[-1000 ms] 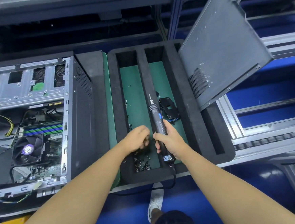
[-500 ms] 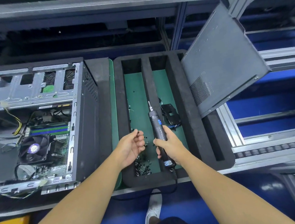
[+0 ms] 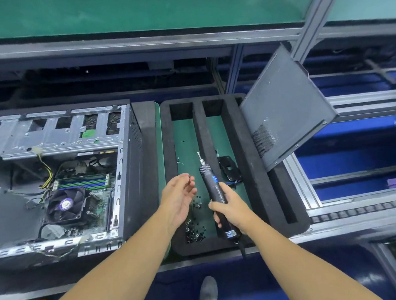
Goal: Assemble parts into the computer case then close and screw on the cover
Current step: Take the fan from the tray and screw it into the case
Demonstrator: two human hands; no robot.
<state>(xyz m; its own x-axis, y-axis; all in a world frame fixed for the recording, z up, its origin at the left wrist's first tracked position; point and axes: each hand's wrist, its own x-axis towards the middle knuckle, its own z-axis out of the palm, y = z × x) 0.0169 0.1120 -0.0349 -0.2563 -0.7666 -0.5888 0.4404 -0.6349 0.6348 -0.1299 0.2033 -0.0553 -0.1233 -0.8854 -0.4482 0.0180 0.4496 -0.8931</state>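
Black ribbed plastic sheathes the electric screwdriver [image 3: 213, 183]; your right hand [image 3: 231, 210] clenches its lower barrel, bit tilted away. Your left hand [image 3: 179, 199], palm inward, pinches a small dark screw [image 3: 189, 176] above the foam tray [image 3: 253, 169] of loose screws [image 3: 195, 231]. The open steel computer case [image 3: 128, 169] lies left; the perforated cover [image 3: 284, 110] leans right.

Your right hand [image 3: 231, 210] grips the screwdriver [image 3: 210, 180] over the tray [image 3: 168, 152], your left hand [image 3: 179, 197] pinching a screw [image 3: 189, 176] beside it.
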